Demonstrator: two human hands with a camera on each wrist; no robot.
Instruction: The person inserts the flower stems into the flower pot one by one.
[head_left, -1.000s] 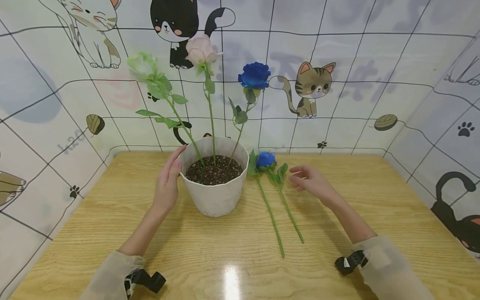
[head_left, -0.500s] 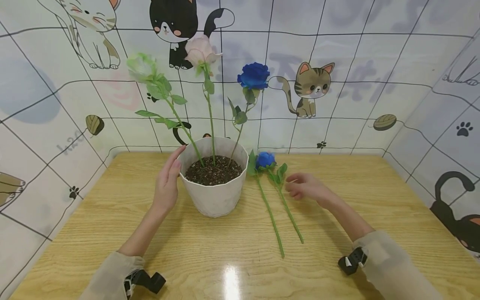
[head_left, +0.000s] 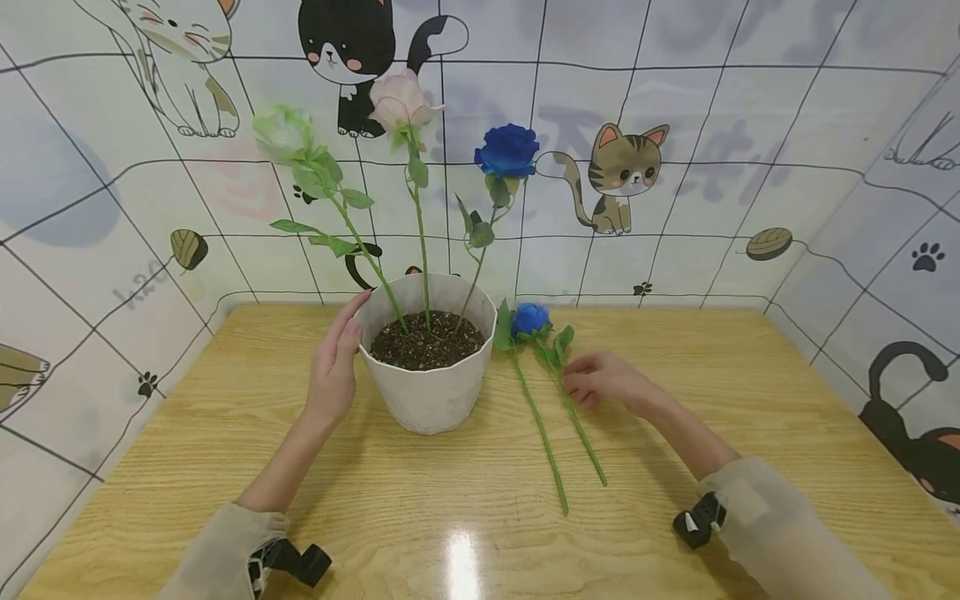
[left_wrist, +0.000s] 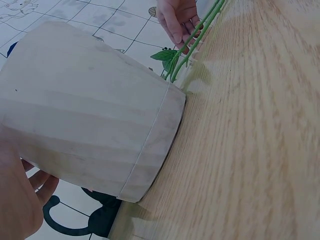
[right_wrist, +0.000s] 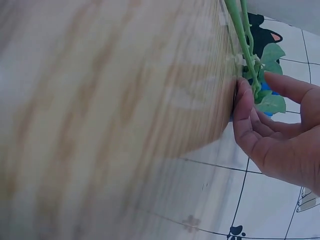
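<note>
My left hand (head_left: 333, 367) rests with fairly straight fingers against the left side of a white plant pot (head_left: 427, 400). Dark soil (head_left: 427, 342) fills the pot, and three roses stand in it: a pale green rose (head_left: 285, 136), a pink rose (head_left: 402, 102) and a dark blue rose (head_left: 507, 152). To the pot's right, two green stems lie on the table, with a blue bloom (head_left: 531, 319) at their far end. My right hand (head_left: 611, 383) is at the right-hand stem (right_wrist: 240, 32), near its leaves (right_wrist: 272, 57). Thumb and fingers stand apart on either side of that stem.
The wooden table (head_left: 450, 492) reaches back to a wall sheet (head_left: 697, 217) printed with cats and grid lines. Another sheet rises on each side. Small black cameras (head_left: 701, 521) are strapped at both sleeves.
My right hand has moved left and slightly down, from beside the right-hand flower to its stem. My left hand and the pot have stayed in place.
</note>
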